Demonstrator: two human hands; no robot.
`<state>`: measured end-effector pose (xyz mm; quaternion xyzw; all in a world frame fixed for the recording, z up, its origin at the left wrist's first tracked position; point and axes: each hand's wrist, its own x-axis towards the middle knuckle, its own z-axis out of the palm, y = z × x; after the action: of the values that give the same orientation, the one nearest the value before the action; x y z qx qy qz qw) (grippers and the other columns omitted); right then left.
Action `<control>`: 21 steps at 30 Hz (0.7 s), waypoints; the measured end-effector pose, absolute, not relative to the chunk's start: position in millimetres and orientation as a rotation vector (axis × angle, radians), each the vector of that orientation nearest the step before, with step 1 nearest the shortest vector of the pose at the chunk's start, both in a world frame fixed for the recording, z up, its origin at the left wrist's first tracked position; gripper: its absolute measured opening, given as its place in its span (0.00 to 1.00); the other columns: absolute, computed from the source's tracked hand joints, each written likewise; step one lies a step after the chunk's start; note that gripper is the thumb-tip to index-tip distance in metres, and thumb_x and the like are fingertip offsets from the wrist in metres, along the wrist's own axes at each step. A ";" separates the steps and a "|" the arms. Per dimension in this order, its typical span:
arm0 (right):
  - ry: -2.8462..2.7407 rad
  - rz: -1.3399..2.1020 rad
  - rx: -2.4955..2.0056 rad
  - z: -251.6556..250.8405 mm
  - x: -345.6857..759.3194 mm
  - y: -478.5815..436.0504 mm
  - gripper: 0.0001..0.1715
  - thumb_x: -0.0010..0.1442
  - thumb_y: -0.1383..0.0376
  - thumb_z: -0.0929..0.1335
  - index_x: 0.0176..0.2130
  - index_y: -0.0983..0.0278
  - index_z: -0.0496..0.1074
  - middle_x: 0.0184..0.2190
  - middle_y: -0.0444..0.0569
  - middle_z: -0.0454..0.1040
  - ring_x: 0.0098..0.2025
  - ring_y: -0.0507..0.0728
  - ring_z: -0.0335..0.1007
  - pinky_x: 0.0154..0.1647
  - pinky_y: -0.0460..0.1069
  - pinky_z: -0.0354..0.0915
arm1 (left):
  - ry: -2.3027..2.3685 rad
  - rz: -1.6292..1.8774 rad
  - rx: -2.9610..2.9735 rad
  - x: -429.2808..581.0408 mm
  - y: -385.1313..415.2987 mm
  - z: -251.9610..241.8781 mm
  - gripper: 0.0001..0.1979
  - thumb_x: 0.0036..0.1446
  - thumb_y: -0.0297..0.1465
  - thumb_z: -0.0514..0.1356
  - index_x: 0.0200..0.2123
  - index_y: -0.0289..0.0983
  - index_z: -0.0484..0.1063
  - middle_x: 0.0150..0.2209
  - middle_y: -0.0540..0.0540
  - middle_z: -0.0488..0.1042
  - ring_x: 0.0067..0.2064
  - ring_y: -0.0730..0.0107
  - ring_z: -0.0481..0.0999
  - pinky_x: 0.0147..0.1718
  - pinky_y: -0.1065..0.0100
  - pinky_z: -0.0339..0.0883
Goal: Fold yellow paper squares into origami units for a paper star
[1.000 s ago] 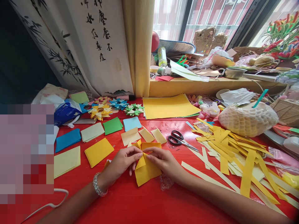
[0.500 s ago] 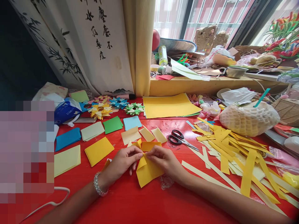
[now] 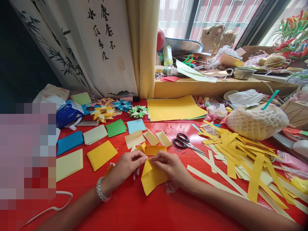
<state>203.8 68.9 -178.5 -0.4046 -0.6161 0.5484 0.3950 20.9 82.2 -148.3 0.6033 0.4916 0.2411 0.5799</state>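
Note:
A yellow sheet of paper (image 3: 154, 178), partly folded at its upper edge, is between my two hands above the red table. My left hand (image 3: 131, 163) pinches its upper left corner with thumb and forefinger. Closed on the upper edge is my right hand (image 3: 169, 165), its fingertips close to those of the left. Just beyond my fingers lie a folded yellow paper piece (image 3: 156, 149) and several cream folded pieces (image 3: 134, 139). A stack of yellow paper (image 3: 102, 155) rests to the left of my left hand.
Black-handled scissors (image 3: 187, 144) lie right of centre. Yellow strips (image 3: 256, 176) heap at the right, near a net-wrapped fruit (image 3: 256, 123) with a straw. Folded paper stars (image 3: 103, 113) and large yellow sheets (image 3: 175, 108) sit at the back. A white cable (image 3: 55, 208) curves at left.
The yellow paper has tilted slightly, its lower corner now a little lower. Both hands keep nearly the same place and grip.

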 end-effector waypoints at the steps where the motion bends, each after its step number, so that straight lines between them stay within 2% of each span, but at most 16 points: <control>1: -1.569 1.388 -1.027 -178.4 203.8 68.8 0.10 0.61 0.60 0.65 0.33 0.65 0.69 0.30 0.46 0.72 0.32 0.53 0.67 0.30 0.44 0.59 | 1.145 0.560 1.413 20.8 82.4 -149.2 0.16 0.55 0.43 0.54 0.33 0.34 0.68 0.16 0.53 0.62 0.18 0.75 0.62 0.15 0.75 0.60; 6: -1.566 1.422 -1.002 -174.6 204.1 70.0 0.10 0.61 0.59 0.65 0.36 0.64 0.68 0.31 0.45 0.71 0.34 0.53 0.67 0.31 0.44 0.60 | 1.155 0.567 1.437 20.2 82.4 -151.3 0.16 0.56 0.43 0.53 0.34 0.34 0.68 0.16 0.54 0.61 0.17 0.76 0.60 0.15 0.76 0.58; 12: -1.576 1.467 -1.060 -170.3 205.4 71.9 0.18 0.62 0.53 0.62 0.34 0.66 0.69 0.30 0.45 0.69 0.31 0.53 0.64 0.28 0.43 0.58 | 1.294 0.657 1.614 19.7 78.3 -147.2 0.15 0.59 0.42 0.51 0.33 0.36 0.69 0.16 0.54 0.60 0.18 0.76 0.60 0.18 0.75 0.56; 17: -1.636 1.555 -1.006 -169.0 205.7 70.8 0.23 0.62 0.51 0.61 0.31 0.67 0.70 0.27 0.45 0.66 0.29 0.52 0.60 0.27 0.43 0.56 | 1.259 0.765 1.956 21.2 71.6 -145.7 0.12 0.61 0.37 0.50 0.32 0.38 0.69 0.29 0.51 0.70 0.30 0.74 0.68 0.31 0.74 0.61; 21: -1.647 1.621 -0.951 -168.9 205.1 70.1 0.22 0.62 0.52 0.62 0.32 0.68 0.69 0.27 0.45 0.64 0.31 0.51 0.58 0.28 0.42 0.55 | 1.205 0.811 2.066 22.2 68.1 -148.2 0.09 0.62 0.33 0.50 0.34 0.38 0.67 0.33 0.51 0.70 0.34 0.74 0.69 0.35 0.75 0.60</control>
<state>205.1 70.1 -168.9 -0.3610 -0.6252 0.6157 0.3159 22.2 68.1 -148.2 0.7795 0.4547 0.3061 0.3032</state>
